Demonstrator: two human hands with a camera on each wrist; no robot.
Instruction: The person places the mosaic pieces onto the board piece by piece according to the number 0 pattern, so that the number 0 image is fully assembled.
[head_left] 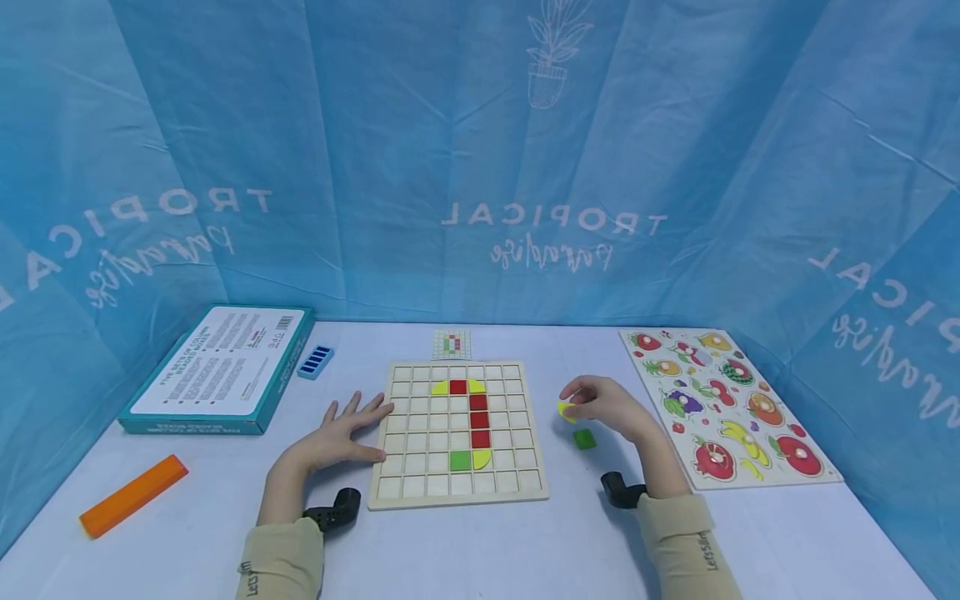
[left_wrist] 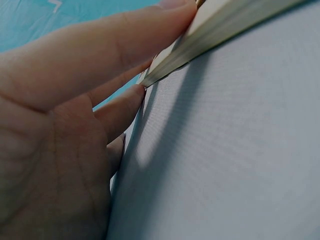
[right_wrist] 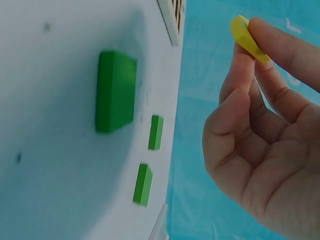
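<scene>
A wooden grid board [head_left: 438,486] lies in the middle of the table. Red square blocks [head_left: 478,420], yellow rounded blocks [head_left: 482,459] and a light green square block [head_left: 460,461] sit in its cells in a hook shape. My left hand [head_left: 337,440] has its fingers spread, their tips touching the board's left edge; the left wrist view shows the thumb and fingers against that edge. Right of the board, my right hand [head_left: 609,406] pinches a yellow block [right_wrist: 246,40] between thumb and fingertips, above the table. A green block [head_left: 584,439] lies just below it.
Two more green blocks [right_wrist: 155,132] appear in the right wrist view. A small pattern card [head_left: 452,344] lies behind the board. On the left are a teal box [head_left: 210,358], a blue case [head_left: 316,362] and an orange bar [head_left: 135,496]; a fruit puzzle board [head_left: 720,408] lies right.
</scene>
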